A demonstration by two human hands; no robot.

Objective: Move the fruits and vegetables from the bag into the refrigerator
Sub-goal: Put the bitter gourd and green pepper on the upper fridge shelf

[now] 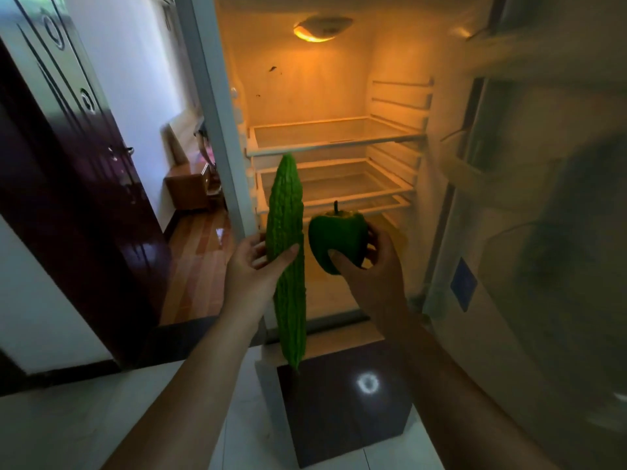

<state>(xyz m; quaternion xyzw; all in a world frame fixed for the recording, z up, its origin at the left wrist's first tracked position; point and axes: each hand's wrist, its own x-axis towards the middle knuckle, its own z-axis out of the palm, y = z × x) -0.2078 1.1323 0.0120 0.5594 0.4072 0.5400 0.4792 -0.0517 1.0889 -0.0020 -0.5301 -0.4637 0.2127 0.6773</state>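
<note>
My left hand (pixel 252 268) grips a long, bumpy green bitter gourd (pixel 286 252) around its middle and holds it nearly upright. A green bell pepper (pixel 337 237) with its stem up is held in my right hand (pixel 371 266), thumb on its front. Both are in front of the open refrigerator (pixel 325 137), just outside its lower part. Inside, the lit compartment has an upper glass shelf (pixel 334 139) and a lower glass shelf (pixel 339 189), both bare. No bag is in view.
The refrigerator door (pixel 529 232) stands open at the right, its racks close to my right arm. A dark wooden door (pixel 84 184) is at the left, with a room and wooden furniture (pixel 190 188) beyond. The floor has white tiles and one dark tile (pixel 346 401).
</note>
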